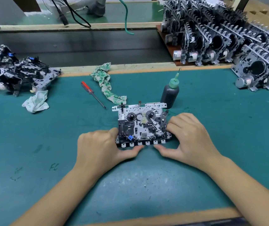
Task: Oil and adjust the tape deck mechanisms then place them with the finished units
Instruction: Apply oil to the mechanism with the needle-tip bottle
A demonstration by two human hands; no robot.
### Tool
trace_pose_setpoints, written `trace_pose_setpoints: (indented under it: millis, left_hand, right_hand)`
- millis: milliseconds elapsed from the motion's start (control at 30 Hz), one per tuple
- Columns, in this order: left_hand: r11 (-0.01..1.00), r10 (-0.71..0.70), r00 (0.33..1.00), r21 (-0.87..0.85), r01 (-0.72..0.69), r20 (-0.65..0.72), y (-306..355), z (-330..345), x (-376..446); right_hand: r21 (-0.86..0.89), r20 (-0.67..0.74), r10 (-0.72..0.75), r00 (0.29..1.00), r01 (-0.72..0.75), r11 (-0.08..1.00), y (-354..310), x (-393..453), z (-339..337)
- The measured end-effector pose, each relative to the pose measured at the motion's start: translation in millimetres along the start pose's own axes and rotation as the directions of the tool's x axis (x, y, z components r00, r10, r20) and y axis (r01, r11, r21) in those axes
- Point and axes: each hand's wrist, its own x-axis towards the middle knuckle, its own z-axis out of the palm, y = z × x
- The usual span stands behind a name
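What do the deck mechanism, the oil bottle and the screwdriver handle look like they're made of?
The deck mechanism looks like stamped sheet metal, bright and perforated, with black parts that are likely plastic. The oil bottle seems soft dark plastic with a matte body, a green cap and a thin needle tip. The screwdriver handle appears glossy translucent red plastic on a slim metal shaft.

mechanism [141,123]: shiny perforated metal | mat [212,128]: matt green | rag [105,82]: crumpled cloth

Both hands [98,147] [189,137] gripping tape deck mechanism [142,124]
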Motion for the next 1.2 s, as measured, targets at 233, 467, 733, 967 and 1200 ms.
trace_pose_setpoints:
  millis: [233, 467, 733, 967, 1200]
  left_hand:
    - [0.999, 0.031, 0.999, -0.031, -0.03, 0.014, -4, 4, 2]
    - [0.999, 0.007, 0.999, -0.032, -0.005, 0.046, -2, 4, 0]
    - [0.992, 0.087, 0.995, -0.097, -0.082, 0.052, -10, 4, 4]
    - [0.971, 0.195, 0.977, -0.152, -0.182, 0.08, -14, 3, 3]
    - [0.971, 0.203, 0.976, -0.142, -0.19, 0.083, -16, 0, 2]
  right_hand:
    - [0.032, -0.042, 0.002, 0.999, 0.0, 0.999, -1, -1, 1]
    - [0.021, -0.067, 0.007, 0.998, -0.005, 1.0, -2, -2, 2]
    - [-0.011, -0.077, 0.017, 0.997, -0.018, 1.0, -3, -3, 2]
    - [-0.026, -0.105, 0.089, 0.991, -0.092, 0.995, -7, -4, 2]
    - [-0.024, -0.033, 0.032, 0.999, -0.033, 0.999, -2, -3, -2]
